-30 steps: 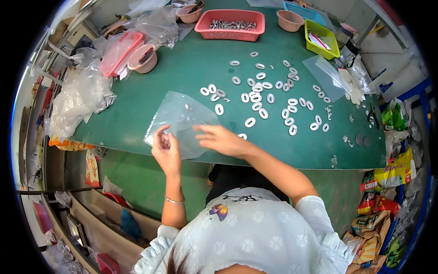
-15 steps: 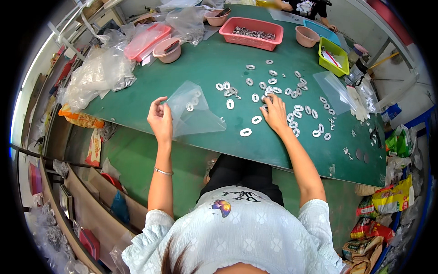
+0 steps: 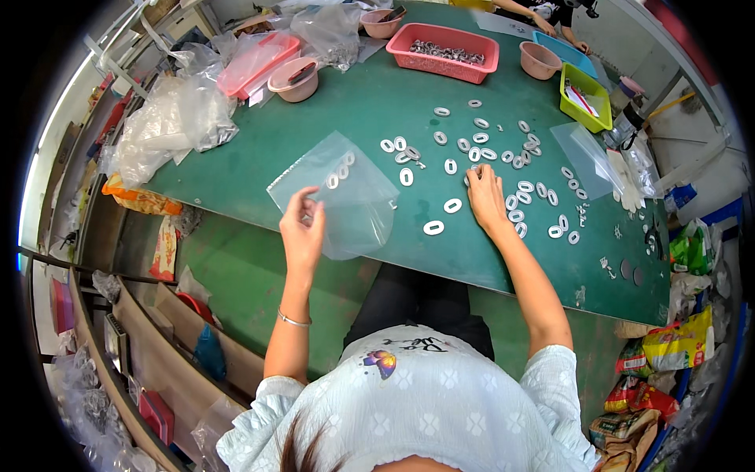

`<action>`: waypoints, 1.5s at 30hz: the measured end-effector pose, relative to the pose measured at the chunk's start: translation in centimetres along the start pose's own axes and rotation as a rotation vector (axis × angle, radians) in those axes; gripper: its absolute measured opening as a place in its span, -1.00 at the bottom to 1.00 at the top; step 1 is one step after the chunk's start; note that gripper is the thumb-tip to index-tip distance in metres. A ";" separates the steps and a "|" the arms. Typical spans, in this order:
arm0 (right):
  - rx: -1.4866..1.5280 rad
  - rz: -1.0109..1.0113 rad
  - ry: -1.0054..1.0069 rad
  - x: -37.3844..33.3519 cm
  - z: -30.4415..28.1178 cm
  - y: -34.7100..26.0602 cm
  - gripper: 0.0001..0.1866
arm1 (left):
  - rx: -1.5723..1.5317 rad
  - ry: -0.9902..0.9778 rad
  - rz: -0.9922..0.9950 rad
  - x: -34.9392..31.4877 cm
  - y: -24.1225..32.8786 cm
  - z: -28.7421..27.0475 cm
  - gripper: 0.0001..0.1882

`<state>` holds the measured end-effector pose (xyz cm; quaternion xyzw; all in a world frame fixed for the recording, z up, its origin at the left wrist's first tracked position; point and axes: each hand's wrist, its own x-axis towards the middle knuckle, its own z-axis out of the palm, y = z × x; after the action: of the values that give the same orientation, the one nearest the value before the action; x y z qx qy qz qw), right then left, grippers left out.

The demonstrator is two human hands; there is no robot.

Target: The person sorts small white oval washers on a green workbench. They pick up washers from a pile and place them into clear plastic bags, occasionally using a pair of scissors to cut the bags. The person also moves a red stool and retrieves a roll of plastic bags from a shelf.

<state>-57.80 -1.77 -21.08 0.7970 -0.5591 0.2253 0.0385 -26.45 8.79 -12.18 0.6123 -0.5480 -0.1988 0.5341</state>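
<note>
Over the near left part of a clear plastic bag [image 3: 358, 212] my left hand [image 3: 303, 228] has its fingers loosely curved, with a gap between thumb and forefinger. The bag lies on the green table, its near end past the table edge. A few oval grey rings [image 3: 333, 182] show in or under its film. My right hand [image 3: 487, 200] is at the spread of loose oval rings, its fingertips drawn together on an oval ring [image 3: 468, 181] that they partly hide. Several more slotted oval rings [image 3: 452, 206] lie around that hand.
A pink basket [image 3: 444, 69] of small metal parts stands at the back, beside pinkish bowls [image 3: 539, 61] and a lime-green basket [image 3: 585, 102]. Crumpled plastic bags [image 3: 169, 126] cover the left end. Another flat clear bag [image 3: 582, 161] lies right. Another person's hands [image 3: 543, 23] are at the far side.
My left hand has moved right and nearer, off the bag's raised edge, and the bag now lies flatter. My right hand's fingers have drawn together among the rings.
</note>
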 end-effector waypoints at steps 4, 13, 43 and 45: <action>0.060 -0.040 0.081 -1.4 -0.1 0.9 -0.79 | 0.264 -0.196 0.171 -2.6 3.2 0.7 -0.66; 0.196 -0.068 0.205 -4.2 -2.8 0.8 -0.85 | 0.209 -0.551 0.444 -6.2 2.2 10.4 -0.67; 0.399 0.194 -0.217 -8.5 -10.8 -0.5 -0.69 | -1.499 -0.853 -1.330 -9.2 3.9 17.8 -0.65; 0.416 -0.071 -0.280 -8.6 -11.6 -1.2 -0.73 | -1.517 -0.865 -1.373 -8.3 5.4 18.1 -0.70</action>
<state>-62.77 9.85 -13.95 0.8304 -0.4721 0.2215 -0.1962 -46.60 9.16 -16.68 0.1793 0.0310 -0.9329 0.3106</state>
